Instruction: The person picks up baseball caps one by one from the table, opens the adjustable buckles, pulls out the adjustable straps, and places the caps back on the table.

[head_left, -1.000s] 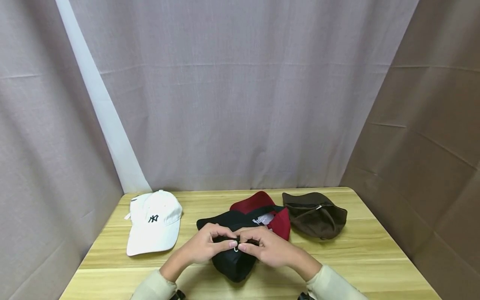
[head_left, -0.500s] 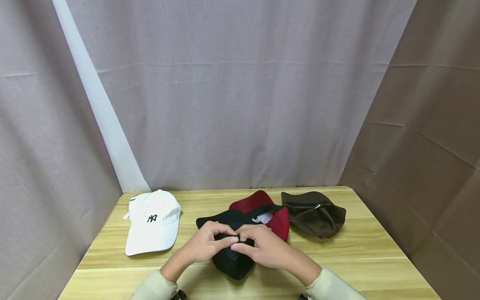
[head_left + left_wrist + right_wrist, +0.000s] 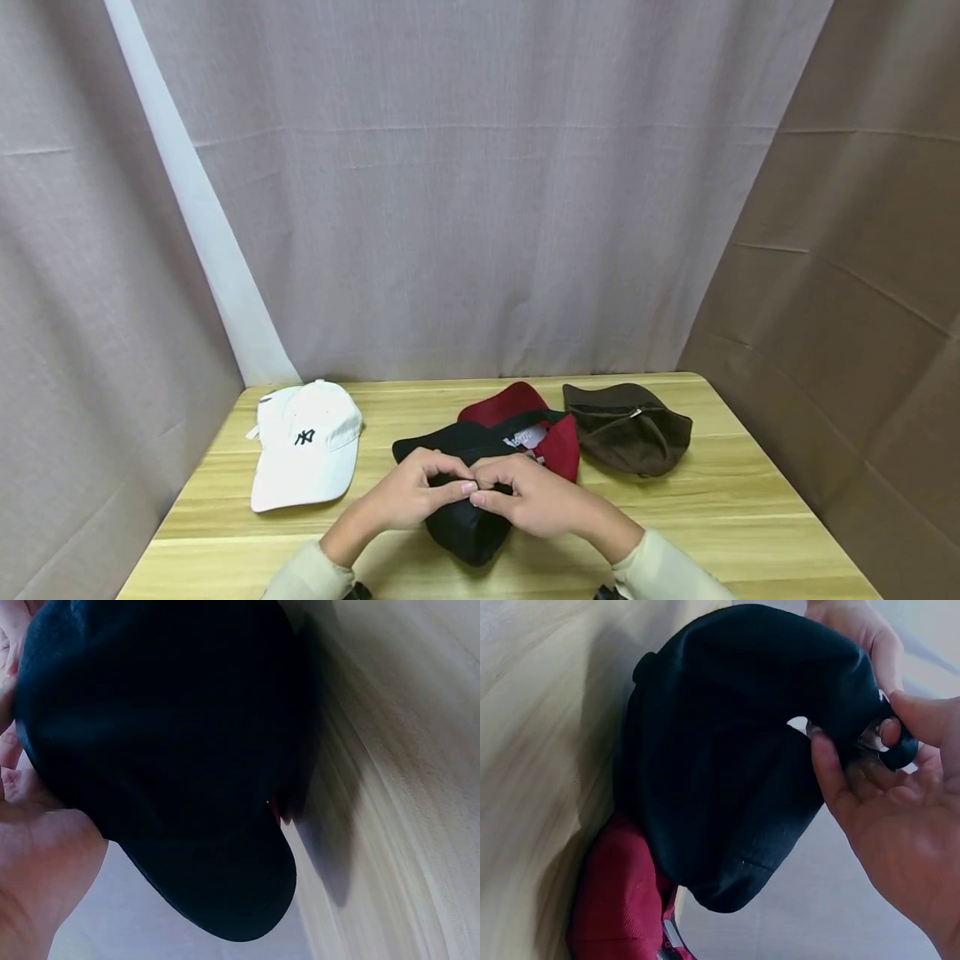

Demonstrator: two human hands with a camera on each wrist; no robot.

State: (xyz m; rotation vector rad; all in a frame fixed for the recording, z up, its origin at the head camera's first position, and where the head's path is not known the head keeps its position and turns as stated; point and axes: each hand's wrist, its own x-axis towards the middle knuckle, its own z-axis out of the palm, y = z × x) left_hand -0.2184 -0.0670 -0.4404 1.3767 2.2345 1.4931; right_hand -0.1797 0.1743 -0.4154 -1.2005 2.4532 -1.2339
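A black cap (image 3: 467,533) sits crown down in front of me, its brim pointing to the back left. My left hand (image 3: 416,492) and right hand (image 3: 536,497) meet at its near rim, thumbs and fingertips pinching the adjustment strap (image 3: 904,753). In the right wrist view, a metal buckle (image 3: 870,739) shows on that strap between my right fingers, with the left hand behind. The cap's dark outside (image 3: 165,727) fills the left wrist view, and my left fingertips are largely cut off there.
Behind the black cap lies an upturned red cap (image 3: 561,450), partly covered. An upturned brown cap (image 3: 637,442) is to its right. At the left a white cap (image 3: 307,454) stands upright on the wooden table (image 3: 225,550). Grey curtains (image 3: 480,208) close off the back.
A second ago a small pale ring showed between my thumbs; now it is hidden in the head view. My right thumb has shifted slightly at the strap. The other caps stay put.
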